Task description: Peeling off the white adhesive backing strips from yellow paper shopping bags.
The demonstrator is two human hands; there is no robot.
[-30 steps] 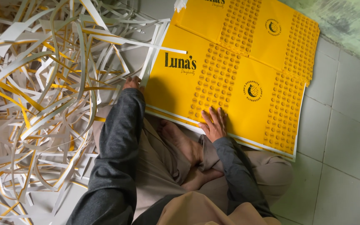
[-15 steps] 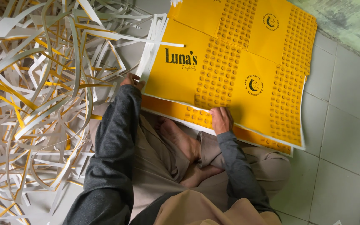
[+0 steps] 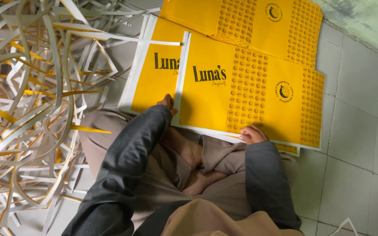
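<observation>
At frame centre the left hand (image 3: pixel 168 102) and right hand (image 3: pixel 252 134) each pinch the near edge of the top yellow printed sheet (image 3: pixel 241 100), lying skewed on the stack (image 3: pixel 154 83), beside trimmed strips (image 3: pixel 31 100) at left.

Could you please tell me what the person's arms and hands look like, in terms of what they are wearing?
Both arms are covered by long dark grey sleeves of a soft, slightly wrinkled fabric that reach to the wrists. The left hand and the right hand are bare: no gloves, and no rings, watch or markings can be made out. Nothing is printed on the sleeves.
</observation>
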